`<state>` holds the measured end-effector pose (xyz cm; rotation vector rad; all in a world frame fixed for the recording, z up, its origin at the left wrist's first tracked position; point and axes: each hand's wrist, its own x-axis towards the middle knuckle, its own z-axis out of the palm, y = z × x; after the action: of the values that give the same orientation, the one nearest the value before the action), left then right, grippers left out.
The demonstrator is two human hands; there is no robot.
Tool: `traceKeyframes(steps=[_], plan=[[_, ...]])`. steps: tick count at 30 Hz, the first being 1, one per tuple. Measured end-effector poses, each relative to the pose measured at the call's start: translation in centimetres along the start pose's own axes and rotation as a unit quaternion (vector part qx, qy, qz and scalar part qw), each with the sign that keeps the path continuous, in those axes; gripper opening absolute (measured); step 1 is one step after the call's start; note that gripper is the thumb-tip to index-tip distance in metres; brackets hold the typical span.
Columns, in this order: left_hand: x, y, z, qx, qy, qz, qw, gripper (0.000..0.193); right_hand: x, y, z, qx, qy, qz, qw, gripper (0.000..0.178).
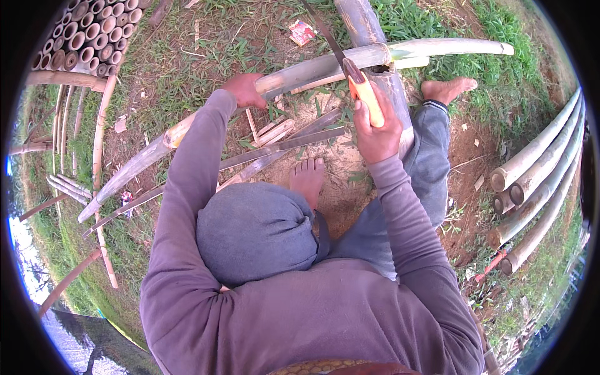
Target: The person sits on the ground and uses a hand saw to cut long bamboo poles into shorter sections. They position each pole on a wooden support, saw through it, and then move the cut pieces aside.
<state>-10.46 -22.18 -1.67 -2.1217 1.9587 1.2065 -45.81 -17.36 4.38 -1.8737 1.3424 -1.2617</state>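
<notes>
A long bamboo pole (303, 74) slants across from the lower left to the upper right. My left hand (246, 89) is wrapped round its middle part. In my right hand (381, 130) is the orange handle of a handsaw (369, 103), whose narrow dark blade lies across the pole and points away from me; its teeth are too small to make out. Beneath the pole, a thick bamboo log (362, 24) runs away from me, with a dark hole where the two cross. A split, pale piece (409, 62) lies alongside the pole there.
Bamboo strips (281, 147) lie on the ground by my bare foot (307, 181). Several cut poles (531, 165) are laid together at the right. A stack of short bamboo tubes (87, 31) stands at the far left, above a bamboo frame (103, 125). A red wrapper (302, 33) lies in the grass.
</notes>
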Motion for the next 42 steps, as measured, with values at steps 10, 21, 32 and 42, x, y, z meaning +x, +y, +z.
traceKeyframes(steps=[10,21,32,42], plan=[[-1.4,-0.4,-1.1,-0.011,-0.026,-0.029,0.999,0.073,-7.6,-0.1,-5.4,0.016,-0.036,0.013,0.999,0.048],[-1.2,-0.2,-1.5,-0.004,-0.045,-0.045,0.998,0.077,-10.9,-0.7,-8.4,0.056,-0.042,0.046,0.997,0.049],[-1.7,-1.2,-0.8,-0.031,-0.052,-0.042,0.997,0.077,-12.4,-1.8,-9.8,0.059,-0.044,0.051,0.996,0.046],[-6.0,2.2,-2.4,-0.039,-0.006,-0.014,0.999,0.077,-5.3,5.4,-0.8,0.087,-0.056,0.119,0.987,0.050]])
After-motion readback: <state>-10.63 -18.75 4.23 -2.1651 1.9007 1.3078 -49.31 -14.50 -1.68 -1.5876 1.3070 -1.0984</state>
